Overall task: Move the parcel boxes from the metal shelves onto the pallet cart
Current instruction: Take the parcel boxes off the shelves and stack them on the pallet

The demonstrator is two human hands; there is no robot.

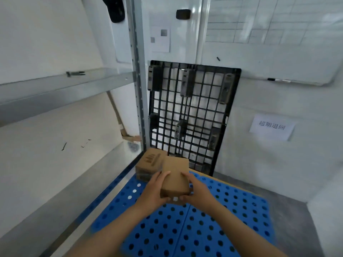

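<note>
A small plain brown parcel box [175,175] is held above the blue perforated pallet cart [213,219]. My left hand [155,188] grips its left side and my right hand [194,191] grips its right side and near corner. A second brown box with dark print [148,162] rests on the cart's far left corner, just behind the held box. The metal shelves [61,89] stand on the left; the two shelf levels in view hold no parcel boxes.
A black plastic pallet [189,115] leans upright against the white wall behind the cart. A paper sign [272,127] hangs on the wall at the right. The shelf upright [137,80] stands close to the cart's left edge. Grey floor [289,204] lies right of the cart.
</note>
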